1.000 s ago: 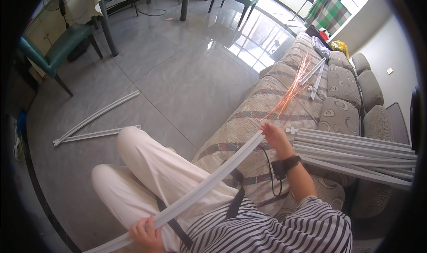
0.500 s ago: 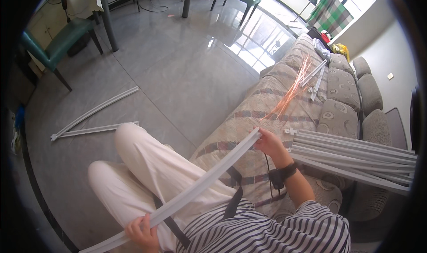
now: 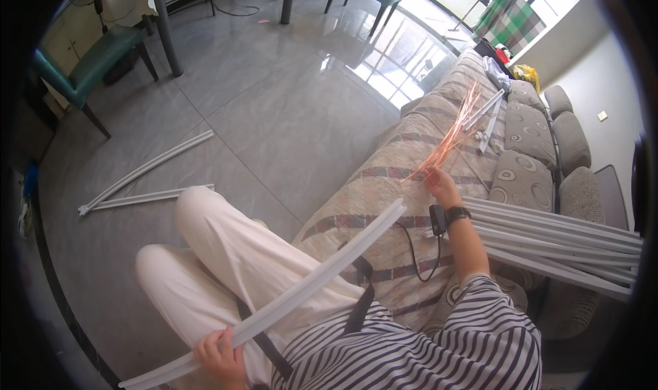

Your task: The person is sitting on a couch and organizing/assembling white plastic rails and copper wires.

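A long white grooved plastic strip (image 3: 308, 284) lies slantwise across my lap. My left hand (image 3: 221, 356) is wrapped round its lower part, and its upper end sticks out unsupported over the sofa's edge. On the sofa, a loose bundle of thin copper wires (image 3: 458, 129) fans out away from me. My right hand (image 3: 439, 184) is at the bundle's near end, fingers pinched together on the wires; how many strands they hold is hidden. A black band with a small black box (image 3: 439, 220) and a hanging cable is on my right wrist.
A stack of similar white strips (image 3: 555, 236) lies on the sofa to my right. Shorter white pieces (image 3: 490, 126) lie beyond the wires. Two joined strips (image 3: 147, 171) rest on the floor at left. Green chairs (image 3: 103, 57) stand farther off, near a table leg (image 3: 168, 37).
My right hand has let go of the strip's upper end and moved forward and right to the copper wires. My left hand still holds the strip, nearly unmoved.
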The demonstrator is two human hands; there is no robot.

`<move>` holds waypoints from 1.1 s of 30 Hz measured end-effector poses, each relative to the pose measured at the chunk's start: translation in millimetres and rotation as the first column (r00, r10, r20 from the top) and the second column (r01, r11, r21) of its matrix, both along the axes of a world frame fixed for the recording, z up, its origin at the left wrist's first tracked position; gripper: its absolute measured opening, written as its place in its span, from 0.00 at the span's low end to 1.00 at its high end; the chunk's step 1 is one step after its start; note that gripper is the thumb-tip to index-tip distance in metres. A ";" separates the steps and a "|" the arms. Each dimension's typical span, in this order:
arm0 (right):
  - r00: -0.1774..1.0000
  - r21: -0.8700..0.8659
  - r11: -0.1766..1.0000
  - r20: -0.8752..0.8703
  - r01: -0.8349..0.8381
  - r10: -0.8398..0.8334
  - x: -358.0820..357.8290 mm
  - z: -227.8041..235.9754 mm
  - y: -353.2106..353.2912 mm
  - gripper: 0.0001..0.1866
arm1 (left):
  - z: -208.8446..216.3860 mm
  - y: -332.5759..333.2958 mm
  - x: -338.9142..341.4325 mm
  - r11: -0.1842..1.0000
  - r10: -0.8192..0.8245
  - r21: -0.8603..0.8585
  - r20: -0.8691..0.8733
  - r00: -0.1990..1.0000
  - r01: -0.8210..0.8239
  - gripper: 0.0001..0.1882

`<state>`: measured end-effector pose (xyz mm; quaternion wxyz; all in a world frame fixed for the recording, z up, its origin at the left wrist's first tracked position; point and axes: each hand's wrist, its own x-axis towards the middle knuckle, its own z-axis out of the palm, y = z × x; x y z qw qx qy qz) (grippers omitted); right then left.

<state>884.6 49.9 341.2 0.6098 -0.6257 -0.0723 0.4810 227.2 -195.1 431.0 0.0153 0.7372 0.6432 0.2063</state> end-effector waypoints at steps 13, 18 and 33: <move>0.967 0.174 0.968 -0.147 -0.180 0.207 -72.2 -5.1 -50.3 0.10 | -1.2 -1.4 7.0 1.000 0.012 -0.015 -0.004 1.000 -0.012 0.20; 0.996 0.139 0.990 -0.091 0.010 0.003 20.7 13.5 -24.0 0.11 | -5.5 0.9 7.8 1.000 0.016 0.009 0.006 1.000 -0.016 0.21; 0.666 0.192 0.638 0.199 -0.746 0.719 -16.6 -90.4 -35.3 0.27 | 29.0 -17.5 -29.1 0.990 0.073 0.126 -0.036 0.997 -0.067 0.24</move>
